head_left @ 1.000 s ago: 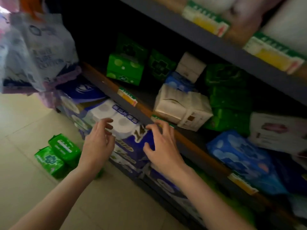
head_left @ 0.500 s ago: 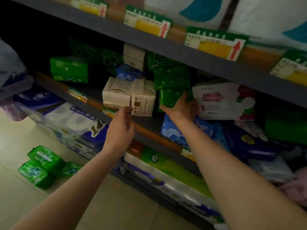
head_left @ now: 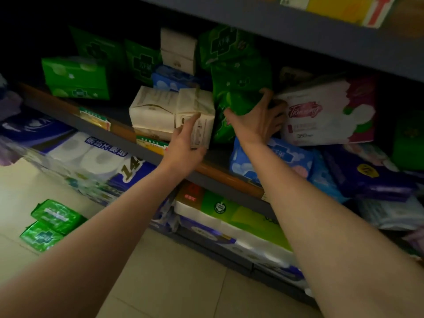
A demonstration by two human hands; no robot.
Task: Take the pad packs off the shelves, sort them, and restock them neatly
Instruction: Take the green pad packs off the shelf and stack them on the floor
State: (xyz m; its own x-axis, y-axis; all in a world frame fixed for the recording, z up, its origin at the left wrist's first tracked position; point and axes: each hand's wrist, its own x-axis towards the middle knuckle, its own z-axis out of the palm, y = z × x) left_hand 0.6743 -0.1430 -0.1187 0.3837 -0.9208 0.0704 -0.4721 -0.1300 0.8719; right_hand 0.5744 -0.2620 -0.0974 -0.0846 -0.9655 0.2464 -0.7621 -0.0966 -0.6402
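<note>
On the dim middle shelf (head_left: 220, 174) lie mixed pad packs. My right hand (head_left: 257, 120) grips the lower end of a green pad pack (head_left: 238, 92) that stands in the middle of a green stack. My left hand (head_left: 185, 143) is open, fingers against the right side of a cream pack (head_left: 160, 111) at the shelf's front. A white and pink pack (head_left: 325, 111) lies just right of my right hand. Blue packs (head_left: 282, 157) lie under it. More green packs (head_left: 75, 76) stand at the shelf's left.
Two green packs (head_left: 50, 223) lie on the tiled floor at the lower left. Toilet roll bundles (head_left: 91, 154) fill the bottom shelf. The upper shelf edge (head_left: 298, 31) with yellow price tags hangs close above. Purple packs (head_left: 367, 177) pile up at the right.
Both hands rose from the toilet roll bundles to the middle shelf. The right hand closed around the green pack; the left came against the cream pack. The view moved closer.
</note>
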